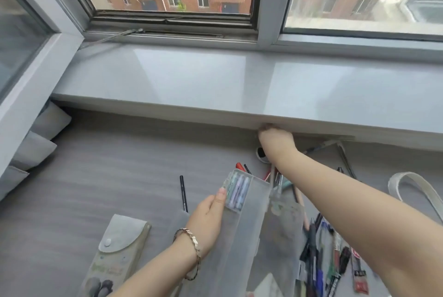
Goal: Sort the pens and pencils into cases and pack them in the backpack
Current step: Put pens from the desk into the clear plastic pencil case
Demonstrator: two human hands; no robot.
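The job looks only partly done. The left hand (208, 220) holds the side of a clear plastic case (249, 220), with the thumb pressed on its edge and the fingers hidden under it. A few pastel pens (236, 192) already sit in a narrow slot at the far end of that case, but the big part of it looks bare. The right hand (275, 139) reaches far forward, up to the edge of the window ledge (191, 81). It looks curled closed, but I cannot tell if it holds anything, because the back of the hand covers the fingers. Lots of pens and pencils are not yet sorted. A heap of pens (328, 256) lies loose on the bench (96, 165) under the right arm, a bunch more (275, 179) pokes out just past the clear case, and one black pen (183, 193) lies alone to the left of it. A grey cloth pouch (117, 251) with a snap button lies shut near the left arm, and I cannot see what is inside. A pale strap (417, 191) curls at the right side; it may be part of the backpack, but the bag itself is cut off, so I am not sure. Nothing looks packed in a bag yet. A small black and white thing (261, 154) by the right wrist is too hidden to name. The near end of the clear case runs out of the bottom of the picture.
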